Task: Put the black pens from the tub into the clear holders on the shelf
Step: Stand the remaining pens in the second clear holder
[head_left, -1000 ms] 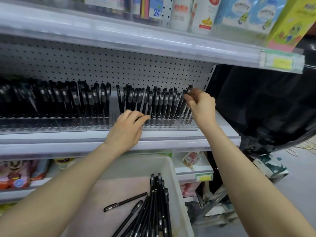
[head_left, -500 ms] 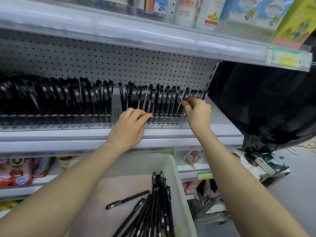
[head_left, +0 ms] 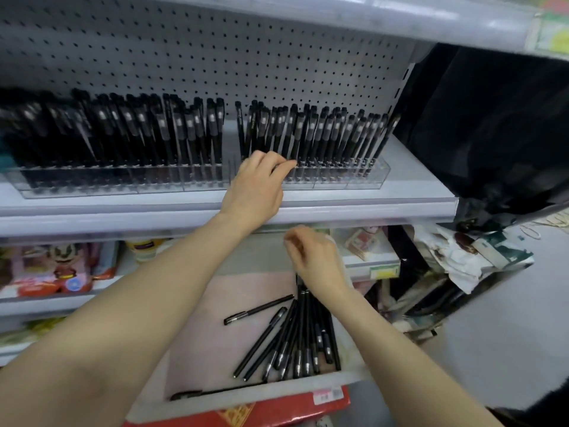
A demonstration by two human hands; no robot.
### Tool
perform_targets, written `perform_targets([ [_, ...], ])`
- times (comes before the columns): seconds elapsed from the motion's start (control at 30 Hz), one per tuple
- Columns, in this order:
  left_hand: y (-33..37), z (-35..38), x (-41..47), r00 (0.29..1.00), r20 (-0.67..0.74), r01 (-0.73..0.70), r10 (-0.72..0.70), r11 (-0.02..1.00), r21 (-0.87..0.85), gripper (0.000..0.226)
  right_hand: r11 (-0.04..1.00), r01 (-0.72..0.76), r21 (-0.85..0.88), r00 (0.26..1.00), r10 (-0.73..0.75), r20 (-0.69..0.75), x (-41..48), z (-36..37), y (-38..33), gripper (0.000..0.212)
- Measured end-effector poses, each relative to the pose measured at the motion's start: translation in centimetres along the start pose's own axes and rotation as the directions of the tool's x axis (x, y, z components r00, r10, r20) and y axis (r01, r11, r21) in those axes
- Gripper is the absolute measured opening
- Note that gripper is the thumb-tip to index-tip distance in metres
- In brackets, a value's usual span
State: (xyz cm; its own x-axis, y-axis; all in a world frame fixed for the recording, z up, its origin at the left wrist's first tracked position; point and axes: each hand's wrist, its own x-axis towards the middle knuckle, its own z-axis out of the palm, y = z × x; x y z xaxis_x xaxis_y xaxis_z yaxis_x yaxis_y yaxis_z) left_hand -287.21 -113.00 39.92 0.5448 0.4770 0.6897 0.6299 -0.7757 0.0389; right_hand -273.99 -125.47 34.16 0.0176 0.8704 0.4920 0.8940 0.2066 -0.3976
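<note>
Shop shelving fills the frame: a white perforated back panel (head_left: pixel 215 57) across the top, and below it a pale grey metal shelf (head_left: pixel 400 204) running across mid-frame. On my feed two clear plastic holders stand on that shelf, one at centre left (head_left: pixel 92 183) and one at centre right (head_left: pixel 363 180), with a narrow gap between them. Both are packed with upright black capped pens (head_left: pixel 323 134), tilted slightly.

The left hand (head_left: pixel 258 186) rests at the front of the centre-right holder, at its left end, with its fingers bent and their tips among the lower pen barrels. I cannot tell whether it pinches one.

The right hand (head_left: pixel 314 260) hangs lower, near frame centre, over the far end of a white plastic tub (head_left: pixel 246 392). It is motion-blurred with fingers pointing down, so I cannot tell whether it grips anything.

In the tub a loose bundle of black pens (head_left: pixel 295 334) lies fanned along the right side. One single black pen (head_left: pixel 258 309) lies apart, just left of the bundle.

A black plastic sheet (head_left: pixel 492 134) covers the right of the frame (beyond the shelf end), and colourful packaged goods (head_left: pixel 55 269) sit on a lower shelf at left.
</note>
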Motion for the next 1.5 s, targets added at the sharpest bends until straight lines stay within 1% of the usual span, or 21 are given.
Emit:
perform_targets([
  [0.03, 0.0, 0.0, 0.0, 1.0, 0.005, 0.001, -0.001, 1.0, 0.005, 0.05, 1.0, 0.023, 0.007, 0.991, -0.024, 0.135, -0.5, 0.7, -0.2, 0.005],
  [0.07, 0.0, -0.1, 0.0, 1.0, 0.009, 0.003, -0.003, 1.0, 0.009, 0.05, 0.999, 0.031, 0.023, 0.96, -0.036, 0.277, -0.9, 1.3, -0.5, 0.007],
  [0.13, 0.1, -0.2, 0.1, 1.0, 0.01, 0.005, -0.006, 1.0, 0.012, 0.051, 0.998, 0.065, -0.013, 0.853, -0.049, 0.52, -1.4, 2.5, -0.8, 0.012],
  [0.17, 0.2, -0.2, 0.1, 1.0, 0.01, 0.006, -0.006, 1.0, 0.011, 0.051, 0.996, 0.082, -0.04, 0.801, -0.042, 0.598, -1.6, 3.0, -0.9, 0.016],
  [0.23, 0.2, -0.3, 0.1, 1.0, 0.017, 0.008, -0.008, 1.0, 0.012, 0.051, 0.996, 0.074, -0.053, 0.725, -0.017, 0.688, -2.0, 3.8, -0.9, 0.023],
  [0.27, 0.2, -0.3, 0.1, 1.0, 0.021, 0.007, -0.008, 1.0, 0.014, 0.051, 0.997, 0.066, -0.044, 0.706, -0.016, 0.708, -2.2, 4.1, -0.8, 0.026],
  [0.37, 0.2, -0.4, 0.1, 1.0, 0.026, 0.014, -0.014, 1.0, 0.015, 0.05, 0.996, 0.081, -0.031, 0.687, -0.033, 0.726, -2.4, 4.6, -0.7, 0.022],
  [0.43, 0.2, -0.4, 0.1, 0.999, 0.029, 0.016, -0.016, 1.0, 0.011, 0.05, 0.996, 0.085, -0.019, 0.692, -0.045, 0.72, -2.3, 4.6, -0.6, 0.018],
  [0.5, 0.3, -0.4, 0.1, 0.999, 0.033, 0.016, -0.016, 1.0, 0.015, 0.05, 0.998, 0.056, 0.013, 0.711, -0.049, 0.702, -2.1, 4.1, -0.4, 0.016],
  [0.6, 0.3, -0.6, 0.1, 0.999, 0.036, 0.021, -0.021, 1.0, 0.018, 0.05, 0.985, -0.097, 0.14, 0.78, -0.012, 0.625, -1.5, 2.4, -0.1, 0.012],
  [0.67, 0.4, -0.7, 0.1, 0.999, 0.041, 0.023, -0.024, 0.999, 0.022, 0.05, 0.951, -0.196, 0.241, 0.81, 0.019, 0.586, -0.9, 1.0, 0.0, 0.011],
  [0.73, 0.5, -0.8, 0.1, 0.999, 0.043, 0.025, -0.026, 0.999, 0.022, 0.049, 0.896, -0.276, 0.348, 0.822, 0.033, 0.568, -0.2, -0.6, 0.2, 0.012],
  [0.83, 0.8, -0.9, 0.3, 0.998, 0.044, 0.038, -0.039, 0.999, 0.024, 0.047, 0.873, -0.259, 0.414, 0.869, 0.024, 0.494, 1.3, -3.2, 0.9, 0.014],
  [0.93, 1.1, -1.1, 0.8, 0.999, 0.039, 0.003, -0.006, 0.997, 0.074, 0.042, 0.833, -0.265, 0.485, 0.908, 0.047, 0.416, 3.2, -6.4, 1.6, 0.009],
  [1.0, 1.2, -1.1, 1.3, 0.999, 0.026, -0.039, 0.037, 0.994, 0.098, 0.041, 0.804, -0.264, 0.532, 0.945, 0.105, 0.311, 4.7, -8.8, 2.0, 0.006],
  [1.07, 1.5, -0.9, 1.7, 0.998, 0.017, -0.059, 0.057, 0.992, 0.108, 0.043, 0.815, -0.23, 0.532, 0.972, 0.169, 0.162, 6.2, -11.1, 2.7, 0.005],
  [1.17, 1.6, -0.3, 1.7, 0.998, -0.012, -0.058, 0.059, 0.993, 0.105, 0.041, 0.847, -0.176, 0.501, 0.965, 0.249, -0.083, 8.2, -13.8, 4.0, 0.002],
  [1.23, 1.5, -0.1, 1.3, 0.998, -0.026, -0.06, 0.062, 0.994, 0.09, 0.041, 0.864, -0.176, 0.472, 0.922, 0.313, -0.228, 9.2, -15.0, 4.9, 0.004],
  [1.27, 1.4, 0.1, 1.1, 0.998, -0.033, -0.054, 0.057, 0.994, 0.094, 0.042, 0.871, -0.182, 0.456, 0.905, 0.33, -0.269, 9.9, -15.1, 5.5, 0.006],
  [1.37, 1.4, 0.2, 0.7, 0.997, -0.046, -0.055, 0.059, 0.995, 0.083, 0.046, 0.896, -0.218, 0.387, 0.879, 0.353, -0.32, 11.3, -14.8, 6.7, 0.011],
  [1.5, 1.5, 0.4, 0.6, 0.998, -0.051, -0.039, 0.043, 0.997, 0.073, 0.046, 0.898, -0.242, 0.367, 0.887, 0.358, -0.291, 12.3, -13.7, 7.1, 0.015],
])
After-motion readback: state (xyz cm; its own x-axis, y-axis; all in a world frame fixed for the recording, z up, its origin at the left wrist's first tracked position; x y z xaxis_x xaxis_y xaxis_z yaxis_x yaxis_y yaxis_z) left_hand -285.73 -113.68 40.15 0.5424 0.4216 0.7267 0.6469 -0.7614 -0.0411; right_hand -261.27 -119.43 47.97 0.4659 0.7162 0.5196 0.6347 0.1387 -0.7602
